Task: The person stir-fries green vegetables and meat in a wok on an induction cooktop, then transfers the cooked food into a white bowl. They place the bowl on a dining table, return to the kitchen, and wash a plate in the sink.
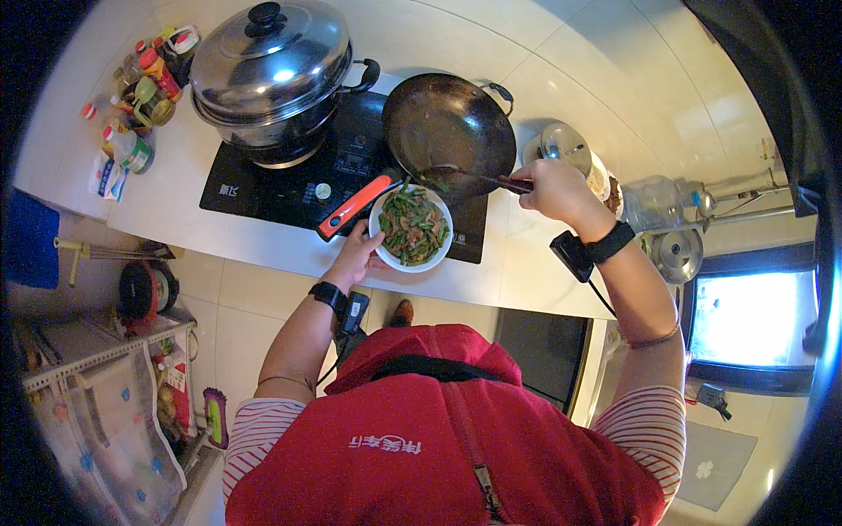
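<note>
My left hand (360, 255) holds a white bowl (421, 267) from its left side, thumb on the rim. Cooked green beans with meat slices (413, 227) fill it. In my right hand (558, 191) is the dark handle of a cooking spatula (483, 178); its head reaches into the wok and is hard to make out. The dark wok (454, 125) sits just beyond the bowl, its orange handle (355, 207) pointing toward my left. A few green pieces (434, 185) show at the wok's near edge, by the bowl. Brown residue coats the wok's inside.
A large lidded steel pot (270, 79) stands on the black cooktop (263, 197), left of the wok. Several bottles (135, 151) crowd the counter's left end. At right are a glass lid (566, 148), dishes of food (613, 196) and a large clear plastic bottle (651, 204).
</note>
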A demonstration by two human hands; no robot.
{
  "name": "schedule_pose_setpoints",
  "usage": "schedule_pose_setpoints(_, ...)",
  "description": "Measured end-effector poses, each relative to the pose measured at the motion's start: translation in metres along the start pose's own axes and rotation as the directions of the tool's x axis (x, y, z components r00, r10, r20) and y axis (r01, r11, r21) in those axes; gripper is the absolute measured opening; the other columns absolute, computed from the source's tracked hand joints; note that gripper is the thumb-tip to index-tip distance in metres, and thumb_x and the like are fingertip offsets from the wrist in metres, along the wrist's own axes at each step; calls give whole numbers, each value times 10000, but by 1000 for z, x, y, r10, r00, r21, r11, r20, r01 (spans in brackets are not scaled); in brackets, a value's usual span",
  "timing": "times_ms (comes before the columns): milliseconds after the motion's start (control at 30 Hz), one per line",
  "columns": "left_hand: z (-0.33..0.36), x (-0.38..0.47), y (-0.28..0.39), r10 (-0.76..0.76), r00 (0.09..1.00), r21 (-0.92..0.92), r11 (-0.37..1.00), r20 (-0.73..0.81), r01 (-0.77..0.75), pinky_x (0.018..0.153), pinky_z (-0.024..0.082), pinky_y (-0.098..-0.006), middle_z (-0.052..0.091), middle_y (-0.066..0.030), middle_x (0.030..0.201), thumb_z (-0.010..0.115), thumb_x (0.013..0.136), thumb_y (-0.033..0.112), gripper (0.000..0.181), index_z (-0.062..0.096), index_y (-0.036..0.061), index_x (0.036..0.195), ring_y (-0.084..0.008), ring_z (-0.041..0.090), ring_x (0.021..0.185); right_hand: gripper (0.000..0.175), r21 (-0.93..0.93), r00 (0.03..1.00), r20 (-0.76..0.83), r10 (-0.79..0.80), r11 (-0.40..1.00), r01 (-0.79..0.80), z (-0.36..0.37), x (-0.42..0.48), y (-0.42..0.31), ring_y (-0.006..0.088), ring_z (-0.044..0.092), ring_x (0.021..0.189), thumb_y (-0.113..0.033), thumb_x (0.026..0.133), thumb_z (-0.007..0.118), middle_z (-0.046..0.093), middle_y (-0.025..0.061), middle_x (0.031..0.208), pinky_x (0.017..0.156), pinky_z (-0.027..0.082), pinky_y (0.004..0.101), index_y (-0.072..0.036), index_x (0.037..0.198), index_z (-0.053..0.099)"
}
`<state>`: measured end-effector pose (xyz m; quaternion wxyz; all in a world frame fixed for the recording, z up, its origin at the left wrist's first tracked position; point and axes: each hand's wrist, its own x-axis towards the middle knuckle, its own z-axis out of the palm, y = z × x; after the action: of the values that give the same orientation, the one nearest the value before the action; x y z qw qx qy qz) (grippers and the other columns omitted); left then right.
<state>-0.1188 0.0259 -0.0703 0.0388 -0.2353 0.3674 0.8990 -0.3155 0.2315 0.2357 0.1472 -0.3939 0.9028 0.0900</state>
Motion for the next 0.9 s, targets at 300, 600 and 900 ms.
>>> schedule_pose_setpoints(300,-1,1,7,-6,1000,37,999,13,5,606,617,-420,627,-150,1058,584,924,171,355,390,94,1210,-278,690,834,360,382,996,83,-35,924,1,-10,-1,56,264,640,687,-196,671,678,691,143,810,650,502,354,-115,1018,723)
schedule_pose_setpoints(600,-7,7,4,-6,999,12,1000,51,5,615,618,-420,624,-142,1062,588,923,173,396,376,102,1249,-280,689,846,370,71,997,-35,75,995,-72,-1,6,49,251,656,733,-126,681,692,701,140,849,696,510,349,-80,1048,703)
schedule_pose_setpoints(900,-7,8,3,-8,1000,35,999,15,8,585,618,-401,627,-138,1057,596,919,175,404,377,106,1252,-274,688,845,306,-19,993,-31,118,993,-118,-10,33,-10,338,662,846,-161,690,730,684,179,898,758,523,401,-92,989,720)
